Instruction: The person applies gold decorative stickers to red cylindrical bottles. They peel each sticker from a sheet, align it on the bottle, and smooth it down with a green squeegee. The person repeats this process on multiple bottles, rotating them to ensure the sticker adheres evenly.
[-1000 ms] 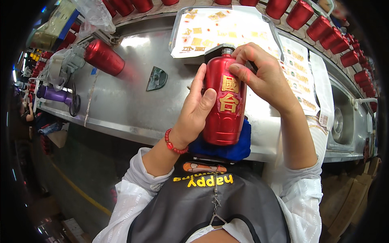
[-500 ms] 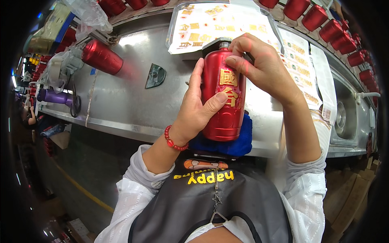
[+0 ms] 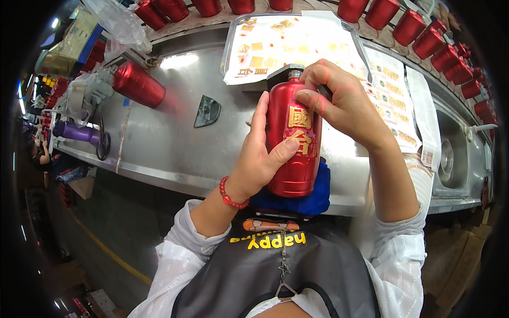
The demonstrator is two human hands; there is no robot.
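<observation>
A glossy red bottle (image 3: 289, 179) with raised gold characters leans in front of me, its base over a blue cloth (image 3: 320, 193) at the counter's near edge. My left hand (image 3: 255, 161) is closed around its left side, thumb across the front beside the lower gold character. At the bottle's right shoulder, just below the neck, my right hand (image 3: 342, 103) has its thumb and fingers pinched together. Whatever lies between those fingers is hidden. Behind the bottle's neck sits a dark angular bracket (image 3: 274, 79), partly covered by the bottle.
Beyond the bottle a tray (image 3: 227, 45) carries a white sheet of gold stickers (image 3: 297, 40). More sticker sheets (image 3: 389, 93) lie to the right, before a sink (image 3: 449, 159). Leftward are a dark green flat piece (image 3: 207, 111), another red bottle (image 3: 139, 85) and a purple corded tool (image 3: 77, 131). Red bottles (image 3: 383, 13) line the back.
The whole view has shifted slightly, so the scene sits a little lower. Both hands keep nearly the same places on the bottle.
</observation>
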